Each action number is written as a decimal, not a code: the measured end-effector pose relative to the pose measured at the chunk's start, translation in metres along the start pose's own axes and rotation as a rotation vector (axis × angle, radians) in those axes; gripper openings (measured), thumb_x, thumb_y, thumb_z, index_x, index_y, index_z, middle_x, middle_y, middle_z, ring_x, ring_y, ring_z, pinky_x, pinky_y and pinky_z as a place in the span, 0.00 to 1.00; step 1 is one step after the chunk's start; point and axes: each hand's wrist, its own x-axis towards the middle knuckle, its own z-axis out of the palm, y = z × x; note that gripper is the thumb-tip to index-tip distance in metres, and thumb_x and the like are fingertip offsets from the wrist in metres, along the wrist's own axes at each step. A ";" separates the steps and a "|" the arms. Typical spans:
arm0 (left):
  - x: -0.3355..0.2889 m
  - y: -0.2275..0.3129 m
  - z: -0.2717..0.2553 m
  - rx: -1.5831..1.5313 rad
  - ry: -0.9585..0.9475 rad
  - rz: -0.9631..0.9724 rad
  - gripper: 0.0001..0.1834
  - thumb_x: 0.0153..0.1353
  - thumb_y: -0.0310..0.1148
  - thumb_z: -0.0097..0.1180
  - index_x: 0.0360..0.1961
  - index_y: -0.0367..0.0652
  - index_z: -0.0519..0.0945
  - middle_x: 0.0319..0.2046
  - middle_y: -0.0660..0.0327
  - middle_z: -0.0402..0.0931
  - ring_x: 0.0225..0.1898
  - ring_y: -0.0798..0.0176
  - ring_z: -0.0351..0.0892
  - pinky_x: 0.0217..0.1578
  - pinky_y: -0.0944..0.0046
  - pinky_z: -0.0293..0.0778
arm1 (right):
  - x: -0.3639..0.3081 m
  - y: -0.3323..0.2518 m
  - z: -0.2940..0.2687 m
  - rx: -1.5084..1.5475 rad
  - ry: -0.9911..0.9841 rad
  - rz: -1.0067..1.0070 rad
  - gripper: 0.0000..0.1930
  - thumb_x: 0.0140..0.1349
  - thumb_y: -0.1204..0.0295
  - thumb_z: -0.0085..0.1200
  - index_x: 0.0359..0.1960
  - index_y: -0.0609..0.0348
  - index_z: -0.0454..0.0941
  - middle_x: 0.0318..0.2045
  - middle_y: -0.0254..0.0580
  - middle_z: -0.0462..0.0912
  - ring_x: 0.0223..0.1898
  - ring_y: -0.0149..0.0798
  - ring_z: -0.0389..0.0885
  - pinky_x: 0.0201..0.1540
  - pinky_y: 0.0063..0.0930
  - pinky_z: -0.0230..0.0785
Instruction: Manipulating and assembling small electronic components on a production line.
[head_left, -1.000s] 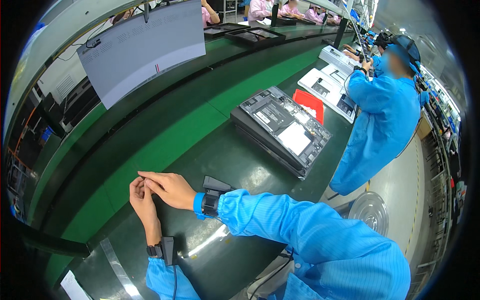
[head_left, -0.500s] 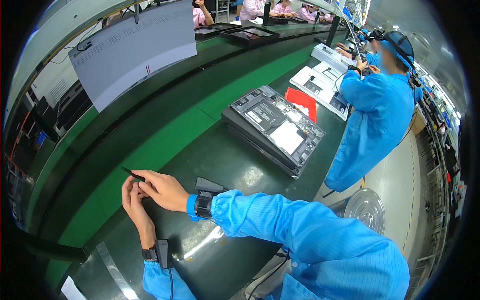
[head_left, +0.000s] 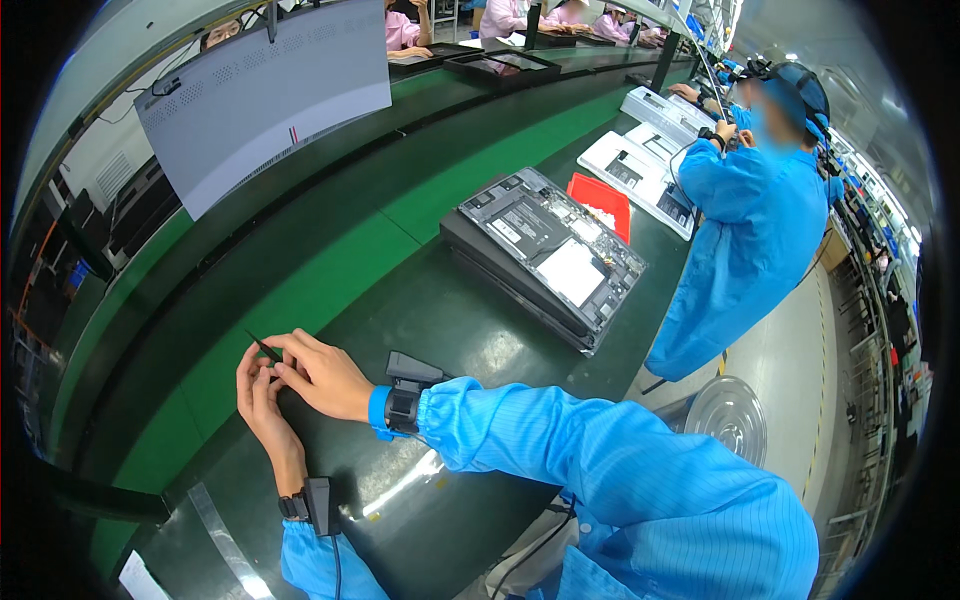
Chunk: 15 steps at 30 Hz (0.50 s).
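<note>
My right hand [head_left: 325, 375] is closed on a slim black pointed tool [head_left: 262, 346], its tip sticking up to the upper left. Its exact kind is too small to tell, though it resembles tweezers. My left hand [head_left: 265, 405] meets it from below, fingers curled and bunched against the right fingertips; whatever may lie between them is hidden. Both hands are above the dark green bench [head_left: 470, 350], close to its bright green strip [head_left: 290, 325]. To their right, an opened laptop base [head_left: 555, 250] with its battery and boards exposed lies on a stack of dark panels.
A red tray [head_left: 605, 205] holding white bits sits behind the laptop base. White laptop parts [head_left: 640, 175] lie farther along, near a co-worker in blue [head_left: 745, 220]. A grey panel [head_left: 265, 105] hangs at upper left. A clear strip [head_left: 225, 540] lies at lower left.
The black tool has turned to point more steeply upward. Both hands have shifted slightly, and their fingers have adjusted around it. The laptop base stays in place.
</note>
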 end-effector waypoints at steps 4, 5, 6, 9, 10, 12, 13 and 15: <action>-0.001 0.002 0.001 -0.017 -0.036 0.039 0.18 0.70 0.32 0.49 0.57 0.35 0.76 0.48 0.58 0.75 0.49 0.66 0.78 0.46 0.67 0.76 | 0.001 -0.002 -0.001 0.038 0.025 -0.007 0.18 0.71 0.69 0.50 0.60 0.55 0.71 0.40 0.41 0.79 0.33 0.40 0.81 0.37 0.35 0.74; -0.001 0.003 0.002 -0.024 -0.038 0.043 0.17 0.71 0.33 0.48 0.56 0.35 0.77 0.49 0.57 0.76 0.49 0.65 0.78 0.47 0.67 0.76 | 0.001 -0.001 -0.001 0.061 0.062 -0.034 0.17 0.72 0.67 0.48 0.60 0.55 0.71 0.41 0.42 0.81 0.34 0.40 0.81 0.37 0.35 0.74; -0.001 0.002 0.002 -0.023 -0.038 0.043 0.17 0.71 0.33 0.48 0.56 0.35 0.77 0.49 0.57 0.76 0.49 0.65 0.78 0.47 0.67 0.76 | 0.001 0.001 0.001 0.062 0.063 -0.034 0.17 0.72 0.67 0.48 0.60 0.55 0.71 0.41 0.42 0.81 0.34 0.40 0.81 0.37 0.35 0.74; 0.001 0.000 -0.002 0.022 -0.093 0.045 0.17 0.72 0.34 0.46 0.52 0.34 0.78 0.48 0.57 0.78 0.50 0.65 0.78 0.48 0.65 0.76 | 0.002 0.004 0.002 0.069 0.069 -0.012 0.15 0.74 0.64 0.46 0.55 0.58 0.72 0.41 0.44 0.82 0.34 0.41 0.83 0.38 0.36 0.75; 0.001 -0.001 -0.003 0.051 -0.098 0.057 0.17 0.72 0.35 0.45 0.51 0.34 0.78 0.47 0.58 0.79 0.50 0.65 0.78 0.48 0.65 0.76 | 0.002 0.003 0.002 0.076 0.062 0.022 0.14 0.74 0.63 0.46 0.51 0.60 0.72 0.40 0.44 0.83 0.34 0.41 0.83 0.37 0.36 0.74; 0.001 -0.002 -0.003 0.079 -0.102 0.070 0.17 0.73 0.35 0.44 0.50 0.35 0.79 0.46 0.58 0.79 0.50 0.65 0.79 0.48 0.65 0.75 | 0.002 0.002 0.001 0.084 0.054 0.056 0.14 0.74 0.62 0.47 0.48 0.61 0.73 0.38 0.44 0.84 0.33 0.41 0.84 0.37 0.36 0.74; 0.001 -0.002 -0.001 0.065 -0.079 0.066 0.16 0.73 0.35 0.45 0.47 0.34 0.80 0.45 0.59 0.80 0.48 0.65 0.79 0.45 0.65 0.76 | 0.002 0.001 0.001 0.072 0.052 0.060 0.13 0.74 0.62 0.47 0.46 0.61 0.73 0.37 0.44 0.84 0.32 0.42 0.84 0.37 0.36 0.74; 0.001 -0.003 -0.001 0.051 -0.057 0.063 0.16 0.73 0.35 0.46 0.45 0.34 0.81 0.44 0.59 0.80 0.46 0.65 0.80 0.42 0.65 0.76 | 0.002 0.001 0.000 0.060 0.050 0.064 0.13 0.73 0.62 0.47 0.45 0.61 0.73 0.35 0.43 0.84 0.31 0.42 0.84 0.36 0.36 0.74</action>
